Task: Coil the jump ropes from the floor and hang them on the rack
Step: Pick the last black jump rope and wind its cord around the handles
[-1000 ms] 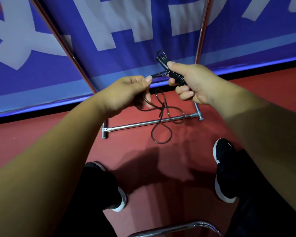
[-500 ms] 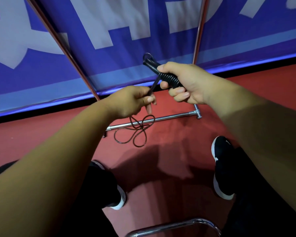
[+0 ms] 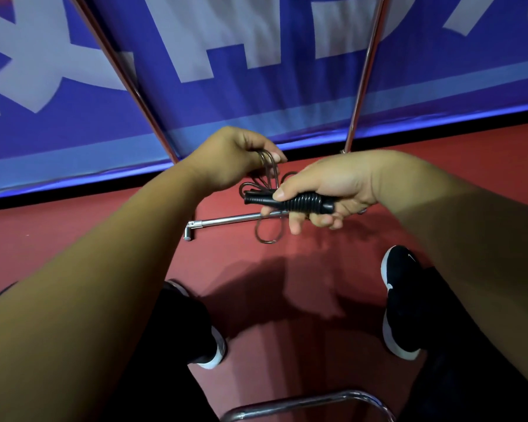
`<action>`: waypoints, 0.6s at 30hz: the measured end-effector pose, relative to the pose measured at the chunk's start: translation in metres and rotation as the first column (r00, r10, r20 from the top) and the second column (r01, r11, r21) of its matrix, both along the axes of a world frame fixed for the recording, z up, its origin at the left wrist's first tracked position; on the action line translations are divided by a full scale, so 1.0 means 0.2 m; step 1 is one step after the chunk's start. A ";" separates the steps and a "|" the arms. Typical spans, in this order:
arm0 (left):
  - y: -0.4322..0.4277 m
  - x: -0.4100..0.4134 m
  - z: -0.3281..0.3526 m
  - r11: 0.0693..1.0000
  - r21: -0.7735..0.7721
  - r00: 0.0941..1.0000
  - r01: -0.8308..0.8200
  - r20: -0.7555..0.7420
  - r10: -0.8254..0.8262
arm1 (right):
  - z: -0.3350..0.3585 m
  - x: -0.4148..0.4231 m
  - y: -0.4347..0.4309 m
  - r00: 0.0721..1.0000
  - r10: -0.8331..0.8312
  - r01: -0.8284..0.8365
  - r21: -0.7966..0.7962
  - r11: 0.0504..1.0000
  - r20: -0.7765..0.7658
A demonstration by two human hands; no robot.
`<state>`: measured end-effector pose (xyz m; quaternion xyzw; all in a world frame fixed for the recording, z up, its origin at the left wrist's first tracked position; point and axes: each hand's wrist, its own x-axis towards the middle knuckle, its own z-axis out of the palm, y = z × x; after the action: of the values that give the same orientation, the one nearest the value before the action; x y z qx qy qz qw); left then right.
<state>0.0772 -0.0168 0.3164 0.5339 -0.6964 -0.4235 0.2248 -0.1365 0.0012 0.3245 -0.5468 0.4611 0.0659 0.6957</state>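
The fingers [image 3: 275, 156] of the left hand [image 3: 229, 156] are curled and pinch several loops of the thin jump rope [image 3: 269, 175] together at their top, so that the turns do not slide apart. The right hand [image 3: 326, 187] is closed around the black ribbed handle [image 3: 290, 204]: the thumb lies on top, the other fingers wrap from below. I cannot tell if 1 or 2 handles are in this grip. The handle lies almost level, its narrow end pointing to the left hand, which keeps the rope short between the 2 hands.

The rope is fully in the air, off the red floor [image 3: 287, 300]; a few loose loops hang below the hands, in front of the low bar of the rack [image 3: 226, 220]. It seems the coiling is near its end, and hanging is not yet done.

The chrome uprights of the rack rise on both sides of the hands, against a blue banner [image 3: 256, 111]. Below, 2 black shoes [image 3: 400, 300] stand well apart, probably for a steady stance close to the rack.
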 end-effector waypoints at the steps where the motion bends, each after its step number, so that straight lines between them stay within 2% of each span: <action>1: 0.00 -0.01 0.02 0.999 -0.045 1.000 0.012 0.012 -0.011 | 0.00 -0.01 -0.01 0.999 -0.017 0.016 -0.027 1.000 -0.031; 3: 0.00 0.00 0.06 0.988 -0.143 0.993 0.055 0.111 -0.039 | -0.01 -0.03 -0.03 0.993 -0.082 0.075 -0.078 0.994 -0.083; 5: 0.01 0.01 0.08 0.964 -0.221 0.957 0.148 0.279 -0.083 | -0.02 -0.05 -0.04 0.981 -0.132 0.115 -0.120 0.986 -0.139; 9: 0.04 -0.03 0.11 0.915 -0.201 0.830 0.349 0.519 -0.203 | -0.09 -0.07 -0.08 0.957 -0.206 0.153 -0.246 0.957 -0.206; 11: 0.06 -0.05 0.12 0.922 -0.093 0.807 0.376 0.522 -0.277 | -0.12 -0.07 -0.09 0.941 -0.271 0.203 -0.306 0.930 -0.202; 14: 0.08 -0.07 0.10 0.924 0.128 0.830 0.361 0.408 -0.381 | -0.12 -0.07 -0.11 0.896 -0.425 0.366 -0.331 0.870 -0.128; 16: 0.08 -0.08 0.06 0.943 0.141 0.848 0.301 0.413 -0.332 | -0.10 -0.06 -0.12 0.855 -0.515 0.477 -0.303 0.825 -0.057; 18: 0.07 -0.08 0.02 0.975 0.110 0.845 0.193 0.487 -0.222 | -0.07 -0.05 -0.11 0.832 -0.553 0.549 -0.198 0.812 0.038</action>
<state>0.0604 -0.0029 0.3206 0.5525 -0.7718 -0.3138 -0.0240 -0.1459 -0.0206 0.3098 -0.4565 0.6114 -0.1792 0.6210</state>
